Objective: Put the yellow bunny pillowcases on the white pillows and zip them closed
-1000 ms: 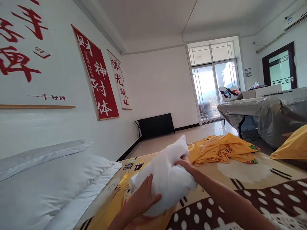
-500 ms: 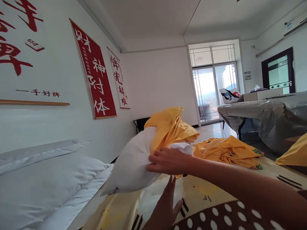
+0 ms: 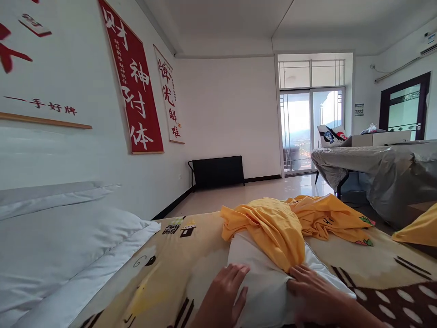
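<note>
A white pillow lies on the bed in front of me, its far part under a bunched yellow pillowcase. My left hand rests at the pillow's left edge, thumb apart from the fingers. At the pillow's right side, my right hand has its fingers curled on the white cloth, right beside the pillowcase's near end. The right thumb is hidden. A second crumpled yellow cloth with small printed plants lies just beyond, to the right.
White pillows are stacked on the left. The patterned bedsheet spreads beneath everything. More yellow fabric sits at the right edge. A plastic-covered table stands back right, and a black folded piece of furniture leans near the wall.
The pillow with its yellow cover has come down from a raised, tilted position onto the bed, nearer me and to the right. My right hand has moved right; both hands now touch the pillow.
</note>
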Action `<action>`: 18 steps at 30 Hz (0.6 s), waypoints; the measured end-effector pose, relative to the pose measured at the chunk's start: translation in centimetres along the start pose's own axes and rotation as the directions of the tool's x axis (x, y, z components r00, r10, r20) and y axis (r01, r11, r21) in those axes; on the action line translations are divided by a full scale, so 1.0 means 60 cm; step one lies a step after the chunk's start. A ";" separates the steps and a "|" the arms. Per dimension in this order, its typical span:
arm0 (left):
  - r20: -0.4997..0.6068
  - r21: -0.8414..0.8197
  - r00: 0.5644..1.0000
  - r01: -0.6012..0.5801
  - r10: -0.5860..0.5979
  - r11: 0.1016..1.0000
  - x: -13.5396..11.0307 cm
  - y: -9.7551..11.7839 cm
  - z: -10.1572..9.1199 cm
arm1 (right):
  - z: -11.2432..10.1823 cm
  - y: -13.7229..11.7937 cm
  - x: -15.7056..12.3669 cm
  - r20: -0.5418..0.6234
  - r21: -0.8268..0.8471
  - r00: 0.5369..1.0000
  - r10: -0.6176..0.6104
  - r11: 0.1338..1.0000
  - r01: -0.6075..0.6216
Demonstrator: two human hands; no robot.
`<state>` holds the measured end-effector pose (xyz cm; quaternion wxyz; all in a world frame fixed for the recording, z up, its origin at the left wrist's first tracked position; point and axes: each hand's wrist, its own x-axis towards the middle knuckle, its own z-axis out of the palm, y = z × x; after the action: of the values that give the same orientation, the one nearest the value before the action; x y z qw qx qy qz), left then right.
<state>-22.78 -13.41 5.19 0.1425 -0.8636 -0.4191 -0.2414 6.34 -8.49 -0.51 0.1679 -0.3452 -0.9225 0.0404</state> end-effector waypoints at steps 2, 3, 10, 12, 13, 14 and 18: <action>0.000 0.089 1.000 -0.021 0.021 0.996 0.060 -0.007 0.017 | -0.027 -0.016 0.006 -0.009 0.098 1.000 0.018 0.995 -0.017; 0.006 0.132 1.000 -0.010 0.009 0.991 0.089 -0.015 0.029 | -0.032 -0.021 0.008 -0.036 0.156 0.999 0.023 0.988 -0.017; -0.050 0.281 0.941 0.334 -0.334 0.900 0.216 -0.143 0.100 | -0.014 0.033 -0.002 -0.157 0.522 0.948 0.279 0.838 -0.160; -0.055 0.271 0.930 0.365 -0.364 0.891 0.214 -0.172 0.097 | -0.016 0.053 -0.008 -0.120 0.457 0.930 0.347 0.851 -0.259; -0.050 0.267 0.931 0.360 -0.361 0.894 0.209 -0.180 0.091 | -0.016 0.059 -0.010 -0.131 0.407 0.917 0.377 0.864 -0.297; -0.041 0.263 0.937 0.345 -0.347 0.901 0.202 -0.184 0.084 | -0.015 0.061 -0.010 -0.165 0.360 0.906 0.389 0.879 -0.312; 0.024 0.239 0.964 0.250 -0.263 0.938 0.159 -0.164 0.042 | 0.014 0.046 0.007 -0.390 0.187 0.884 0.259 0.962 -0.200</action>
<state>-24.74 -0.07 8.60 0.1988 -0.7851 -0.5575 -0.1825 7.46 -6.07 -1.70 0.3758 -0.4400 -0.8139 0.0520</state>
